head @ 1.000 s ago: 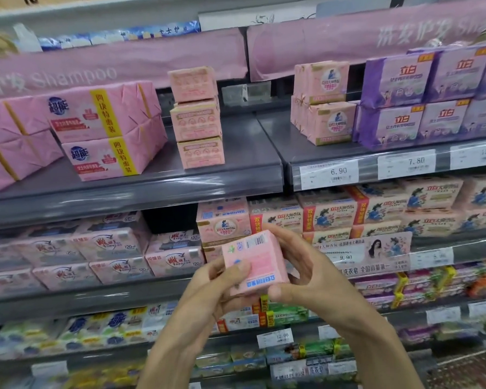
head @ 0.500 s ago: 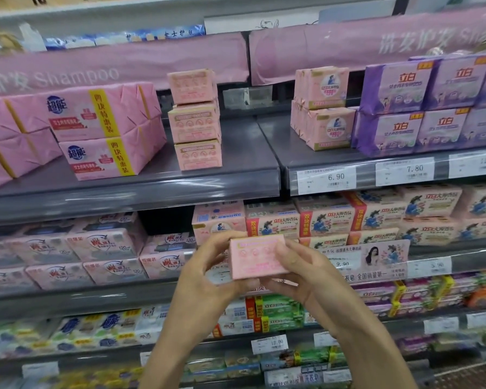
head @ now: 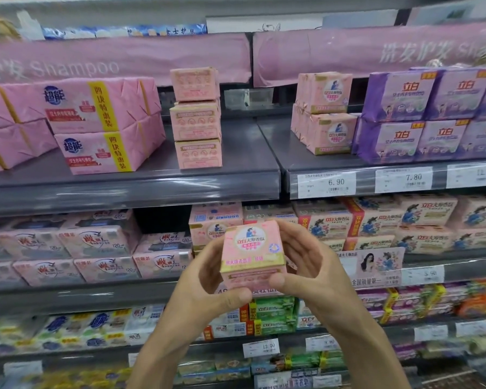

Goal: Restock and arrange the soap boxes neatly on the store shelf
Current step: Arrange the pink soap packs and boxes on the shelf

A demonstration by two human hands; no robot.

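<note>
Both hands hold one pink box [head: 252, 252] between them. The left hand [head: 205, 284] cups its left side, fingers curled behind it and thumb pressed beneath the lower front edge. The right hand [head: 313, 265] wraps its right side, thumb on the lower right corner. The grip is narrow, set to the width of the box. The box is in the air, clear of any shelf, with its printed face turned to the camera and its top tipped slightly back.

Directly behind the box, rows of pink soap packs [head: 376, 223] fill a lower shelf. Above the box and a little to its left, a stack [head: 196, 119] of three like boxes stands on the grey shelf [head: 152, 189]; its top box sits slightly askew. Above and far left of the box lie large pink packs [head: 104, 124], stacked two high. Above and right of the box are four more pink boxes [head: 324, 119], then purple packs [head: 421, 116]. A price tag [head: 327, 184] reading 6.90 is above and right of the box.
</note>
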